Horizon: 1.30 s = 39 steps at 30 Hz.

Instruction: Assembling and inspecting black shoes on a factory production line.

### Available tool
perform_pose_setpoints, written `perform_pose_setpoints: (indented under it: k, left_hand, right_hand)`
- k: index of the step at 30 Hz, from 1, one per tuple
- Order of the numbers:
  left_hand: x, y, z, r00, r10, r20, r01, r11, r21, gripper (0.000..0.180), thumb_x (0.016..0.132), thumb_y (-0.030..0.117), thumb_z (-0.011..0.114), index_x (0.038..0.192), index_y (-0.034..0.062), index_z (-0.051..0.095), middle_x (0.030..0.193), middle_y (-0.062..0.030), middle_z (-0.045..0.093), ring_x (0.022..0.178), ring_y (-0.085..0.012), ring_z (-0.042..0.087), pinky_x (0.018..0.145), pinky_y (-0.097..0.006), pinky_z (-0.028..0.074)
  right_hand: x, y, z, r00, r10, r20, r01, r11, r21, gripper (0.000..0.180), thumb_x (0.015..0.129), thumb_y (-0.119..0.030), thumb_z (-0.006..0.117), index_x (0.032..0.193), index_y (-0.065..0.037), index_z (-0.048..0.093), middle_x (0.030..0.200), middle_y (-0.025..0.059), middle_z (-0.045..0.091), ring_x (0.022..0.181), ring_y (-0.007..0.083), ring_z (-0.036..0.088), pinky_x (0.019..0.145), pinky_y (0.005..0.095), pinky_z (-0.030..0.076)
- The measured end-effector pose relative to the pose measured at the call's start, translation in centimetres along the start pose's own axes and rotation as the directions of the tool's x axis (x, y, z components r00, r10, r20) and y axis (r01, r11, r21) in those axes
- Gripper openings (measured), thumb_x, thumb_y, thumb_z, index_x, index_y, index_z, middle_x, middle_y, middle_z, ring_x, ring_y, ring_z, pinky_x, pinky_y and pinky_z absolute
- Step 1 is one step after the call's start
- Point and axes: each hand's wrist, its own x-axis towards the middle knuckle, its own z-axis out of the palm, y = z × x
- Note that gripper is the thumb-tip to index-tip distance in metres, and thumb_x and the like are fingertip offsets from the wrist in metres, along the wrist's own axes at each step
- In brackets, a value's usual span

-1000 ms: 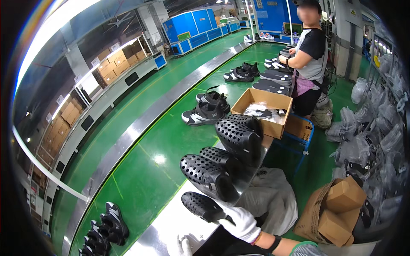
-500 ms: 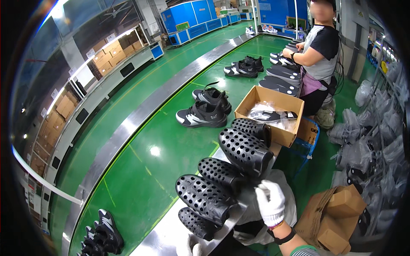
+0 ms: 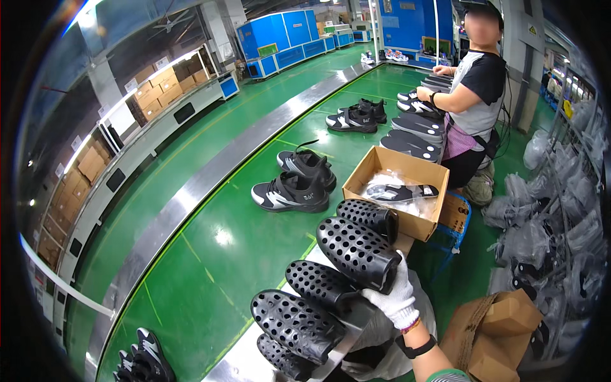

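Note:
Several black perforated shoe-shaped forms stand in a row on a metal rack [image 3: 340,347] in front of me, toes pointing left. My right hand [image 3: 396,296], in a white glove with a dark wristband, grips the heel end of the second form from the top [image 3: 356,251]. Another form [image 3: 369,216] sits just above it, and two more [image 3: 318,283] [image 3: 293,321] sit below. My left hand is out of view.
A green conveyor belt [image 3: 210,254] carries a pair of black-and-grey sneakers [image 3: 293,188] and a farther pair [image 3: 356,118]. An open cardboard box [image 3: 382,167] holds bagged insoles. A co-worker [image 3: 474,89] sits beyond it. Cardboard boxes [image 3: 503,325] and plastic bags [image 3: 547,216] crowd the right.
My right hand rose from a low form near the bottom of the rack up to the heel of a higher one. My view tilted up and the sneakers moved along the belt.

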Motion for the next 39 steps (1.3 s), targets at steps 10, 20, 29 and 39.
perform_pose_setpoints:
  k: [10,20,29,39]
  left_hand:
    - [0.2,0.4,-0.5,1.000,-0.025,-0.012,0.025,1.000,-0.005,0.063,0.096,0.036,0.065,0.146,0.0037,0.045,0.139,-0.0255,0.053,0.129,-0.0390,0.051,0.110,-0.047,0.040]
    - [0.9,1.3,0.7,0.966,0.143,-0.214,-0.121,0.986,0.112,0.050,0.098,0.031,0.061,0.138,0.0013,0.052,0.128,-0.0250,0.058,0.118,-0.0384,0.056,0.102,-0.050,0.043]
    - [1.7,2.8,1.2,0.987,0.050,-0.152,-0.056,0.998,-0.039,0.052,0.099,0.029,0.061,0.141,0.0022,0.049,0.133,-0.0242,0.056,0.123,-0.0388,0.054,0.106,-0.049,0.042]
    - [1.8,3.5,0.5,0.998,-0.055,-0.030,0.049,0.983,-0.174,0.054,0.099,0.027,0.062,0.145,0.0031,0.046,0.138,-0.0233,0.054,0.128,-0.0391,0.052,0.109,-0.047,0.040]
  right_hand:
    - [0.0,2.1,1.7,0.999,0.024,-0.039,-0.023,1.000,0.018,0.125,0.050,-0.027,0.097,0.153,-0.003,0.029,0.143,0.0261,0.048,0.129,0.0423,0.052,0.109,0.0458,0.045]
    - [0.5,-3.6,-3.0,0.943,-0.318,-0.097,0.302,0.941,-0.151,0.125,0.057,-0.037,0.097,0.152,0.002,0.026,0.147,0.0264,0.043,0.134,0.0436,0.047,0.113,0.0480,0.039]
    - [2.4,-3.0,-1.5,0.935,-0.346,-0.076,0.344,0.938,-0.042,0.124,0.058,-0.039,0.097,0.150,0.002,0.025,0.143,0.0268,0.046,0.127,0.0453,0.052,0.107,0.0498,0.044]
    - [2.4,-4.5,-2.1,0.954,-0.264,-0.139,0.267,0.964,0.002,0.111,0.059,-0.031,0.096,0.146,-0.006,0.034,0.134,0.0221,0.053,0.115,0.0383,0.062,0.096,0.0449,0.053]
